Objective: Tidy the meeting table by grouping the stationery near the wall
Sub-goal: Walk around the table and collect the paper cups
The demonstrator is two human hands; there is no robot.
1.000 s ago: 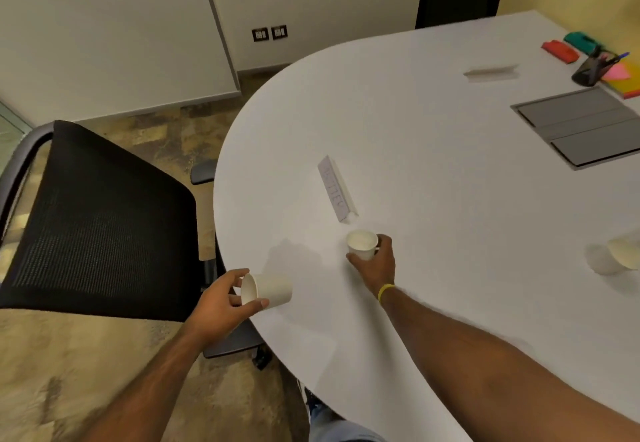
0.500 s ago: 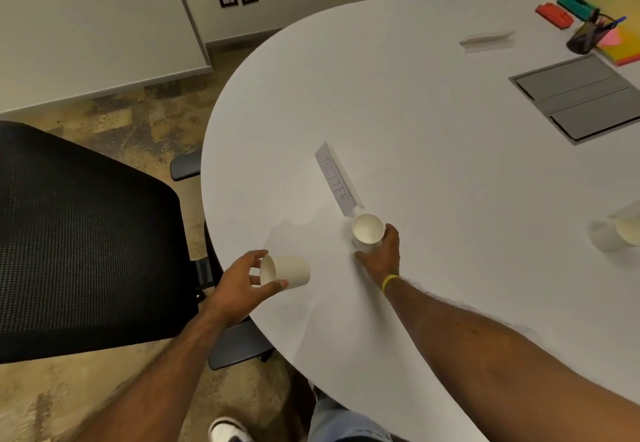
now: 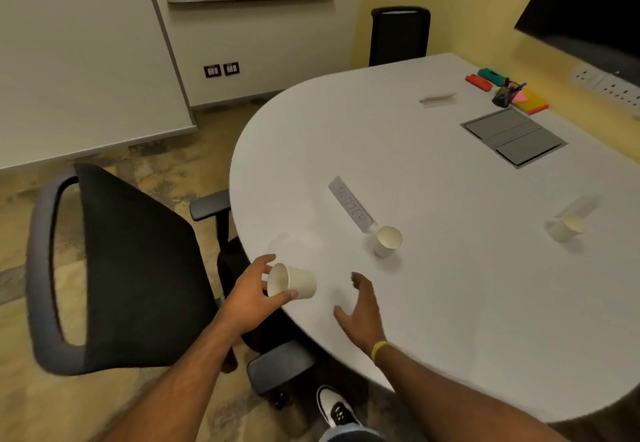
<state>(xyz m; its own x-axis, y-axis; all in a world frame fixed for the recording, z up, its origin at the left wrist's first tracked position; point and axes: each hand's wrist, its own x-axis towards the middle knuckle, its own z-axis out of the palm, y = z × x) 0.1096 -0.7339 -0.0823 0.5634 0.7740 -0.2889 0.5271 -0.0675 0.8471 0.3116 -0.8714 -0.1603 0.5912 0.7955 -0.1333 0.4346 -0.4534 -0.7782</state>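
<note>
Left hand [image 3: 249,298] gripping paper cup [image 3: 292,281] at table [image 3: 450,268] edge, right hand [image 3: 362,310] spread — empty

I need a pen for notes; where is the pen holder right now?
The pen holder stands at the table's far right, near the wall, between the red marker and the sticky notes.

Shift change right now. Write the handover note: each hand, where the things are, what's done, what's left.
Left hand: holds a paper cup on its side at the near table edge.
Right hand: open, empty, over the table.
Second cup stands upright by the name card; third cup at right.
Done: pen holder, red and green items and sticky pads sit grouped by the wall.
Left: the cups and two name cards remain scattered.
</note>
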